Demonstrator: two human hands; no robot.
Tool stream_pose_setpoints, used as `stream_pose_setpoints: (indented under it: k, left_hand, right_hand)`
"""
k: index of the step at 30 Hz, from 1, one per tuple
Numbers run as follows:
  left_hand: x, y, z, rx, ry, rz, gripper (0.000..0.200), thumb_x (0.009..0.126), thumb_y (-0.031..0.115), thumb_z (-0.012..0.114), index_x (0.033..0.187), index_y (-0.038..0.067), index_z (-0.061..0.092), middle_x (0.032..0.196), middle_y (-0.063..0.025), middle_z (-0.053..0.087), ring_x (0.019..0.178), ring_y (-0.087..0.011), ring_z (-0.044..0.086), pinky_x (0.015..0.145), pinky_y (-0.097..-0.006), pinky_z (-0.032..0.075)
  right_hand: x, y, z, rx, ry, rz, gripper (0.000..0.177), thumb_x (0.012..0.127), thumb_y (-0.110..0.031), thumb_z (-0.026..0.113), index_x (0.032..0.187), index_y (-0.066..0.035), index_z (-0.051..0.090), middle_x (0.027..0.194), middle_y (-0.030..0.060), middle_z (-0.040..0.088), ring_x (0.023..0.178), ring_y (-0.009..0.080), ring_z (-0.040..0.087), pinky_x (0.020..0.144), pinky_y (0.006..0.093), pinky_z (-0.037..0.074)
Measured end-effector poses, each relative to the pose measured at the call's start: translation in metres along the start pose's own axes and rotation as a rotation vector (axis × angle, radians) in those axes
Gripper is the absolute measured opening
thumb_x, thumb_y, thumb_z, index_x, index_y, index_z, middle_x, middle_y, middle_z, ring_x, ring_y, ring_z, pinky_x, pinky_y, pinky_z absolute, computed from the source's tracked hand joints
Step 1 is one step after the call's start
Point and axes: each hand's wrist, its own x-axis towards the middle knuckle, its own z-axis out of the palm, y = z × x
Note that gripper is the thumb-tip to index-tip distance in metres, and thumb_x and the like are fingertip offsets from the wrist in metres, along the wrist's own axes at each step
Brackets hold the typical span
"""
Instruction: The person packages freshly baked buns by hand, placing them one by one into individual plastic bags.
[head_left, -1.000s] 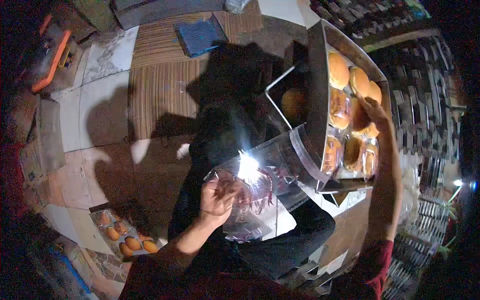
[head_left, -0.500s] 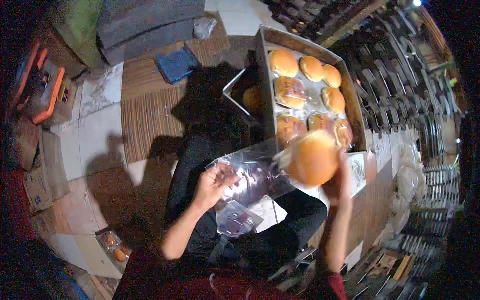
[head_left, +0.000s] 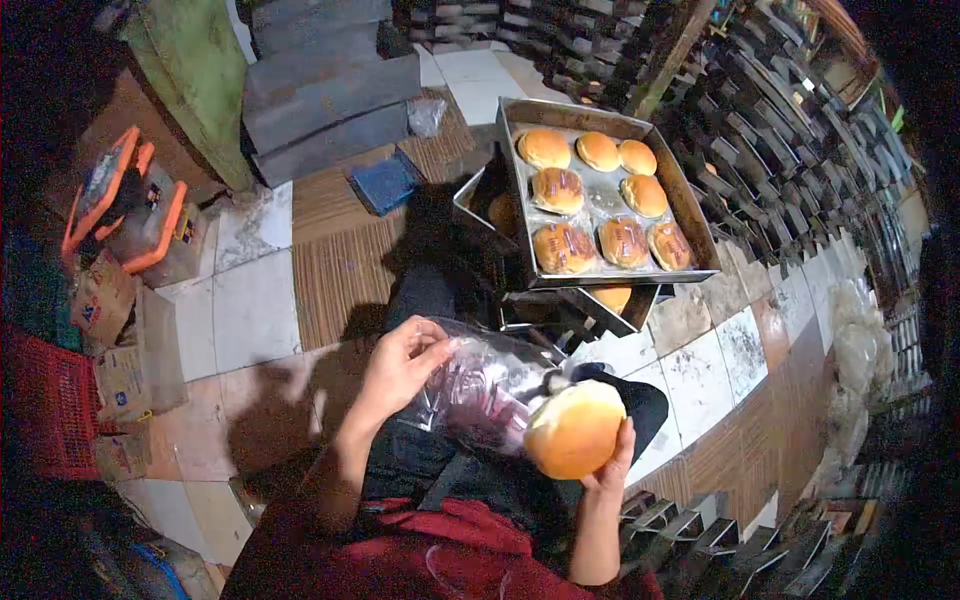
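My left hand (head_left: 405, 368) pinches the edge of a clear plastic bag (head_left: 490, 385) with dark printing, stretched out above my lap. In my right hand (head_left: 612, 462) is a round golden bun (head_left: 576, 430), gripped from its right side. The bun's pale edge is at the right end of the bag; whether it is inside cannot be made out. Beyond my hands stands a metal tray (head_left: 620, 281) with several buns. Some, such as the wrapped bun (head_left: 565, 247) at its near left corner, are in printed clear plastic; others, like the bun (head_left: 544, 149) at the far left, look bare.
More trays, one with a bun (head_left: 612, 297), sit beneath the upper tray. A blue flat object (head_left: 384, 184) lies on the tiled floor (head_left: 255, 325). Orange-handled crates (head_left: 160, 225) and a red basket (head_left: 50, 400) are on the left. Stacked dark trays (head_left: 780, 160) fill the right.
The bun in my right hand has come down and nearer to my body, away from the tray. My left hand still holds the bag. The camera view has shifted.
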Motion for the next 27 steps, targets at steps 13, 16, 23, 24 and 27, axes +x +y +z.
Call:
stream_pose_setpoints:
  k: [13, 16, 23, 24, 27]
  left_hand:
    - [-0.029, 0.074, 0.033, 0.465, 0.108, 0.398, 0.049, 0.075, 0.017, 0.068, 0.114, 0.000, 0.044, 0.099, -0.0144, 0.054, 0.090, -0.0193, 0.054, 0.076, -0.0319, 0.044]
    - [-0.041, 0.079, 0.051, 0.377, 0.777, 0.787, 0.064, 0.077, 0.014, 0.063, 0.128, 0.001, 0.027, 0.125, -0.0161, 0.035, 0.111, -0.0250, 0.039, 0.094, -0.0378, 0.032]
    - [-0.042, 0.090, 0.088, -0.507, -0.069, 0.254, 0.076, 0.086, 0.020, 0.055, 0.136, 0.006, 0.000, 0.133, -0.0136, 0.020, 0.117, -0.0233, 0.033, 0.099, -0.0329, 0.028]
    - [-0.042, 0.080, 0.092, -0.384, -0.176, 0.248, 0.087, 0.081, 0.020, 0.062, 0.137, 0.007, -0.004, 0.135, -0.0126, 0.018, 0.119, -0.0225, 0.030, 0.100, -0.0330, 0.027]
    - [-0.086, 0.054, 0.115, -0.280, -0.520, 0.154, 0.107, 0.071, 0.022, 0.073, 0.137, 0.008, -0.010, 0.137, -0.0123, 0.014, 0.126, -0.0228, 0.019, 0.104, -0.0364, 0.021]
  right_hand:
    - [0.000, 0.017, 0.029, -0.285, 0.110, -0.190, 0.068, 0.067, -0.025, 0.072, 0.121, 0.000, 0.039, 0.112, 0.0120, 0.051, 0.101, 0.0237, 0.053, 0.088, 0.0372, 0.043]
    - [-0.001, 0.009, 0.042, -0.061, 0.191, -0.451, 0.063, 0.070, -0.020, 0.066, 0.122, 0.002, 0.036, 0.112, 0.0156, 0.050, 0.100, 0.0278, 0.053, 0.088, 0.0422, 0.043]
    - [-0.030, 0.046, 0.056, -0.886, -0.366, -0.699, 0.070, 0.078, -0.039, 0.058, 0.128, 0.004, 0.032, 0.128, 0.0239, 0.039, 0.120, 0.0352, 0.039, 0.101, 0.0419, 0.027]
    - [-0.028, 0.052, 0.047, -0.798, -0.367, -0.629, 0.074, 0.078, -0.043, 0.057, 0.129, 0.003, 0.031, 0.130, 0.0229, 0.037, 0.121, 0.0337, 0.037, 0.102, 0.0417, 0.027]
    - [-0.029, 0.014, 0.062, -0.417, -0.282, -0.406, 0.066, 0.085, -0.044, 0.044, 0.131, 0.000, 0.029, 0.131, 0.0171, 0.038, 0.120, 0.0303, 0.039, 0.101, 0.0385, 0.029]
